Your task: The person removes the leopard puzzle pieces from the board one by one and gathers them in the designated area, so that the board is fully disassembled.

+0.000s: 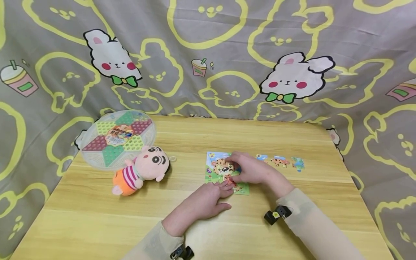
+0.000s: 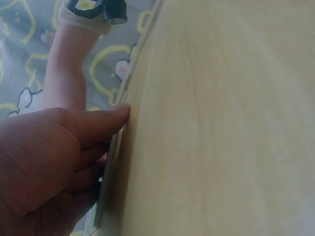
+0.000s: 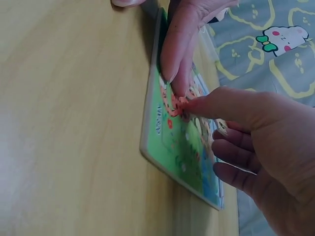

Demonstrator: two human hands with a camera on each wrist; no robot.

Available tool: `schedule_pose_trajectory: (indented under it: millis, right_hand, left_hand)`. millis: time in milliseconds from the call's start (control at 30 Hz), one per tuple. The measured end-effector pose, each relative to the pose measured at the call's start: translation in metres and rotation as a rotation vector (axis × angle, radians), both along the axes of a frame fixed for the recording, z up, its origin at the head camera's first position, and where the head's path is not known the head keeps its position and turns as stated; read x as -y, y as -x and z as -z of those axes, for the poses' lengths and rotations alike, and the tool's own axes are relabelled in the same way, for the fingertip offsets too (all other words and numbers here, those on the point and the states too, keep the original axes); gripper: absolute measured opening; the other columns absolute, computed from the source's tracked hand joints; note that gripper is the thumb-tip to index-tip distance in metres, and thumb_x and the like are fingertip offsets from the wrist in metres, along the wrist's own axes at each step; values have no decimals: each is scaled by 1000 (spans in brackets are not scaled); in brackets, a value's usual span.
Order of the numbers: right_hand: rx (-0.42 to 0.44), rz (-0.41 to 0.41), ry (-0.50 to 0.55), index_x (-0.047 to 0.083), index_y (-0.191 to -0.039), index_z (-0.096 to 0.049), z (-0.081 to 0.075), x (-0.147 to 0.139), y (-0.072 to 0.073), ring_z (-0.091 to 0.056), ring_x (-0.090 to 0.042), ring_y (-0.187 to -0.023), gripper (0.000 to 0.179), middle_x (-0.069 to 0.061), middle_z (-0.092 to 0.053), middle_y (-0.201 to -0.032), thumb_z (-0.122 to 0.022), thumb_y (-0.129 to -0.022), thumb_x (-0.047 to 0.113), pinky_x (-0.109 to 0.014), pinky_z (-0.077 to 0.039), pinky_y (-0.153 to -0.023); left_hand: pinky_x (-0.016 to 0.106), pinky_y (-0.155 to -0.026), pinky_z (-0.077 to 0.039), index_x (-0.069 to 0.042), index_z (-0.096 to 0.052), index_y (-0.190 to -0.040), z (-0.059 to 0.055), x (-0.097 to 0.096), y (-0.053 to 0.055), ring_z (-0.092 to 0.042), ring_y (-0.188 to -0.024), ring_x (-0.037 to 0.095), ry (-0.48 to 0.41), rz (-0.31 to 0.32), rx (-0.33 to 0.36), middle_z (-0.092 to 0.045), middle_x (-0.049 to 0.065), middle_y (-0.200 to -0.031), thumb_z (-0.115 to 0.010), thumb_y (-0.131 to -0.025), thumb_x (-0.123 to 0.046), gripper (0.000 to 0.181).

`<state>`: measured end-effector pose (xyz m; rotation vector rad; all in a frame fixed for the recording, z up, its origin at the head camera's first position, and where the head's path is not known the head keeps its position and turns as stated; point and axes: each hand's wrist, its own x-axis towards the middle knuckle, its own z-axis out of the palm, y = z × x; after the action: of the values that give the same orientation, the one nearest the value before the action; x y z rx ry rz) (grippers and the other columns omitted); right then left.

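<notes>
A small jigsaw board [image 1: 212, 184] with a spotted cartoon leopard lies on the table. My left hand [image 1: 208, 200] rests at its lower edge, fairly straight fingers on the leopard's body and thumb out over the wood. From the right, my right hand [image 1: 251, 169] reaches over the board, thumb and bent fingers set apart around a puzzle piece [image 3: 223, 129], whose edge shows by the fingers in the right wrist view. That thumb tip is at the orange spotted part, close to the left fingertips. The right hand hides the board's upper right.
Loose puzzle pieces [image 1: 278, 161] lie in a row right of the board. To the left are a plush doll [image 1: 143, 169] in a striped top and a round Chinese checkers board [image 1: 118, 139] in clear wrap. A patterned curtain [image 1: 208, 86] hangs behind the table [image 1: 182, 224].
</notes>
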<state>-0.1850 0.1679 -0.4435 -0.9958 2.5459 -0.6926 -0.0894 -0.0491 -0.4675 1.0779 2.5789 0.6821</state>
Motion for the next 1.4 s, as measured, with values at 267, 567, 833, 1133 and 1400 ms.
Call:
schedule_pose_trajectory:
  millis: [267,567,833,1133,1400]
  right_hand:
    - [22,9,-30,2,-142,-64,-3,5,2,-55,-17,-86,70,3,-59,-98,-90,-79,16,-33,-51,-71]
    - [-17,44,47,2,-139,-66,-5,-8,1,-59,-18,-88,65,2,-63,-102,-87,-79,17,-33,-55,-74]
    - [-66,47,109,0,-137,-67,-13,-34,-6,-59,-18,-90,63,3,-63,-100,-89,-81,19,-33,-54,-75]
    - [-148,62,162,3,-132,-70,-20,-81,-21,-57,-16,-85,58,1,-62,-94,-89,-80,16,-37,-54,-71]
    - [-189,111,179,3,-131,-71,-20,-126,-33,-55,-13,-87,54,3,-62,-96,-89,-80,9,-34,-52,-72]
  left_hand:
    - [37,-121,-37,-11,-63,-148,0,1,-1,-43,-148,17,6,-8,1,-53,-1,-155,-72,-102,-33,51]
    - [37,-122,-35,-9,-64,-146,-2,1,0,-44,-148,18,-7,-1,-14,-54,1,-154,-72,-102,-33,51]
    - [38,-122,-34,-11,-65,-146,-1,-1,0,-44,-148,18,8,-14,-10,-54,0,-154,-72,-102,-35,50]
    - [42,-122,-34,-11,-62,-149,-1,-2,0,-42,-149,20,33,-4,-4,-51,1,-157,-70,-104,-36,52]
    - [42,-122,-34,-11,-62,-149,-1,-1,-2,-42,-150,20,27,-16,5,-51,1,-157,-70,-104,-35,52]
